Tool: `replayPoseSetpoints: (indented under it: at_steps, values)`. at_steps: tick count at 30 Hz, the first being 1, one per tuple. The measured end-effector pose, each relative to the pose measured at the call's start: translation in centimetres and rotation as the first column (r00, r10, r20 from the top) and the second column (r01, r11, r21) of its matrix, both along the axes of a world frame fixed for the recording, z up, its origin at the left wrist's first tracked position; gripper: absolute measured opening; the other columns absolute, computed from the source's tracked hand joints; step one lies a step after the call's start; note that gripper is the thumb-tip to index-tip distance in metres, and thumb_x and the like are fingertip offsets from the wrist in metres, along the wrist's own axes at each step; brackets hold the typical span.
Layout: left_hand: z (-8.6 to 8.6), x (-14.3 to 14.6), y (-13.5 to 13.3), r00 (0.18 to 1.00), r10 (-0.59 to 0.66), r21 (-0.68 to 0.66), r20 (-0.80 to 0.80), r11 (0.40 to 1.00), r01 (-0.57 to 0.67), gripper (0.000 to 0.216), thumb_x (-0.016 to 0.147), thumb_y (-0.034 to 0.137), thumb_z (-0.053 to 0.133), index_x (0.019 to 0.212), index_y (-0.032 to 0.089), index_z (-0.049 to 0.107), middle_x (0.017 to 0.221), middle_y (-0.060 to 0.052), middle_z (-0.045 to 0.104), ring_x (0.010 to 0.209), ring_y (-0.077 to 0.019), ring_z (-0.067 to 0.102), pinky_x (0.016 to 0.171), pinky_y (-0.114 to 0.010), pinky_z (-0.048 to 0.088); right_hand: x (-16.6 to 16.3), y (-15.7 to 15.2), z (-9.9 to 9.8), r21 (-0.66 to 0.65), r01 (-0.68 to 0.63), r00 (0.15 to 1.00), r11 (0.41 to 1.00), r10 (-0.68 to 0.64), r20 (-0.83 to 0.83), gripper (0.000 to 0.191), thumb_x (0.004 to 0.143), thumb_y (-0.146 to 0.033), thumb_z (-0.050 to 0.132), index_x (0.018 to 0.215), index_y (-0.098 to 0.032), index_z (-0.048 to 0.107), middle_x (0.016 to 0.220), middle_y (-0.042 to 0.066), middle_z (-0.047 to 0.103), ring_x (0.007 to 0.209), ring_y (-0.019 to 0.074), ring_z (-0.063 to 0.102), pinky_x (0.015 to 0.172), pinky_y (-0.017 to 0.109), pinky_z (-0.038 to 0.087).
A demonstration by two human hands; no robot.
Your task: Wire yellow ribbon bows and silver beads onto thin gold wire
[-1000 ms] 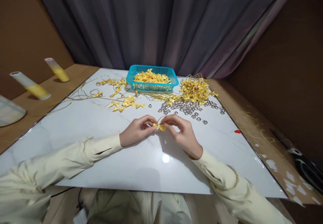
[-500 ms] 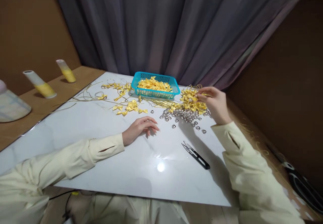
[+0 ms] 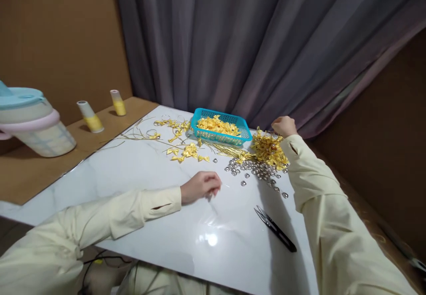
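Note:
My left hand (image 3: 201,186) rests on the white tabletop, its fingers curled together; whether anything is between them cannot be made out. Beyond the pile of yellow ribbon bows (image 3: 269,149), at the table's far right, my right hand (image 3: 285,126) is closed with its fingers bent down. What it grips, if anything, is hidden. Silvery heart-shaped pieces (image 3: 261,169) lie scattered just in front of that pile. A bundle of gold cords (image 3: 226,149) stretches left from it. More loose yellow bows (image 3: 191,150) lie beyond my left hand.
A blue basket (image 3: 248,134) of yellow bows stands at the back. Black thread snips (image 3: 276,229) lie at the front right. Two spools (image 3: 90,117) and a lidded cup (image 3: 45,131) stand on the left. A grey curtain (image 3: 213,42) hangs behind.
My right hand has moved from above the bow pile to its far side. My left hand's fingers have curled in. The view has swung left, bringing more of the cup into sight.

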State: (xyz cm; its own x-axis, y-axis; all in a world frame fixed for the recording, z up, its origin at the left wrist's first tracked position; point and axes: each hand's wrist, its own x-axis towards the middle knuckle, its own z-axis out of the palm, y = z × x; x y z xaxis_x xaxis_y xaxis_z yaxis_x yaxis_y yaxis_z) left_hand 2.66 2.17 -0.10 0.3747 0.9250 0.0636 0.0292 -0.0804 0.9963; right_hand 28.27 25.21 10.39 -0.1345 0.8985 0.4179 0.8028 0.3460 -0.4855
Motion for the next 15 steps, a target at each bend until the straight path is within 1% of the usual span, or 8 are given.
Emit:
replayPoseSetpoints:
  at_steps: [2, 3, 5, 6, 7, 9, 12, 15]
  values:
    - [-0.7, 0.1, -1.0, 0.964, 0.031, 0.438, -0.263, 0.894, 0.09, 0.032, 0.077, 0.025, 0.05, 0.049, 0.017, 0.037, 0.046, 0.002, 0.044, 0.045, -0.0085, 0.038, 0.046, -0.024, 0.029, -1.0, -0.4, 0.8, -0.016, 0.136, 0.988, 0.991, -0.134, 0.077, 0.027, 0.091, -0.03, 0.046, 0.113, -0.017, 0.054, 0.115, 0.008, 0.055, 0.099, 0.0176, 0.057, 0.083, 0.036, 0.049]
    - [-1.1, 0.2, -1.5, 0.928, 0.034, 0.62, -0.371, 0.753, 0.221, 0.032, 0.076, 0.021, 0.05, 0.047, 0.018, 0.035, 0.045, 0.001, 0.044, 0.045, -0.0096, 0.039, 0.046, -0.025, 0.028, -1.8, -0.7, 1.1, -0.012, 0.187, 0.977, 0.982, -0.185, 0.108, 0.028, 0.091, -0.03, 0.047, 0.113, -0.016, 0.054, 0.115, 0.009, 0.055, 0.098, 0.0176, 0.057, 0.083, 0.036, 0.048]
    - [-2.0, 0.4, -2.3, 0.843, 0.025, 0.785, -0.537, 0.381, 0.489, 0.028, 0.072, 0.016, 0.05, 0.047, 0.019, 0.037, 0.042, 0.0, 0.044, 0.041, -0.0112, 0.037, 0.04, -0.027, 0.023, -4.0, -1.8, 1.6, 0.007, 0.203, 0.965, 0.979, -0.202, 0.167, 0.029, 0.092, -0.03, 0.044, 0.114, -0.014, 0.053, 0.114, 0.009, 0.055, 0.098, 0.0179, 0.057, 0.083, 0.038, 0.048]
    - [-2.5, 0.5, -2.6, 0.823, 0.062, 0.808, -0.565, 0.243, 0.537, 0.028, 0.072, 0.014, 0.049, 0.047, 0.019, 0.038, 0.039, 0.0, 0.041, 0.039, -0.0115, 0.036, 0.038, -0.027, 0.022, -5.5, -2.5, 1.6, 0.017, 0.174, 0.967, 0.985, -0.174, 0.189, 0.025, 0.089, -0.025, 0.049, 0.107, -0.011, 0.059, 0.108, 0.012, 0.058, 0.099, 0.0217, 0.056, 0.084, 0.04, 0.046]
    - [-2.9, 0.6, -2.7, 0.818, 0.108, 0.821, -0.565, 0.169, 0.545, 0.026, 0.072, 0.013, 0.049, 0.048, 0.019, 0.04, 0.038, 0.0, 0.04, 0.038, -0.0118, 0.036, 0.038, -0.026, 0.023, -7.0, -3.5, 1.5, 0.016, 0.124, 0.969, 0.992, -0.125, 0.212, 0.02, 0.085, -0.02, 0.053, 0.1, -0.01, 0.063, 0.101, 0.013, 0.062, 0.099, 0.0234, 0.056, 0.083, 0.038, 0.044]
    - [-3.4, 0.7, -2.8, 0.825, 0.173, 0.843, -0.538, 0.116, 0.525, 0.024, 0.073, 0.016, 0.049, 0.049, 0.018, 0.044, 0.038, 0.0, 0.042, 0.036, -0.0119, 0.038, 0.036, -0.026, 0.023, -10.0, -5.9, 0.5, -0.078, -0.085, 0.959, 0.993, 0.103, 0.263, 0.013, 0.074, -0.012, 0.061, 0.085, -0.014, 0.068, 0.085, 0.007, 0.066, 0.085, 0.0195, 0.061, 0.074, 0.029, 0.045]
    - [-3.7, 0.5, -2.5, 0.783, 0.243, 0.819, -0.573, 0.12, 0.561, 0.021, 0.073, 0.017, 0.05, 0.052, 0.018, 0.046, 0.039, 0.0, 0.044, 0.035, -0.0118, 0.041, 0.035, -0.026, 0.023, -13.1, -10.1, -2.0, -0.31, -0.364, 0.849, 0.878, 0.45, 0.277, 0.014, 0.057, -0.011, 0.074, 0.067, -0.019, 0.068, 0.065, -0.001, 0.065, 0.061, 0.013, 0.059, 0.058, 0.021, 0.044]
    - [-3.6, 0.4, -2.4, 0.737, 0.274, 0.778, -0.618, 0.078, 0.623, 0.013, 0.072, 0.014, 0.051, 0.06, 0.016, 0.051, 0.041, 0.0, 0.046, 0.035, -0.0128, 0.043, 0.034, -0.027, 0.024, -13.6, -13.4, -4.9, -0.543, -0.586, 0.616, 0.602, 0.766, 0.184, 0.026, 0.051, -0.013, 0.077, 0.073, -0.02, 0.067, 0.069, -0.001, 0.064, 0.058, 0.0125, 0.056, 0.054, 0.022, 0.043]
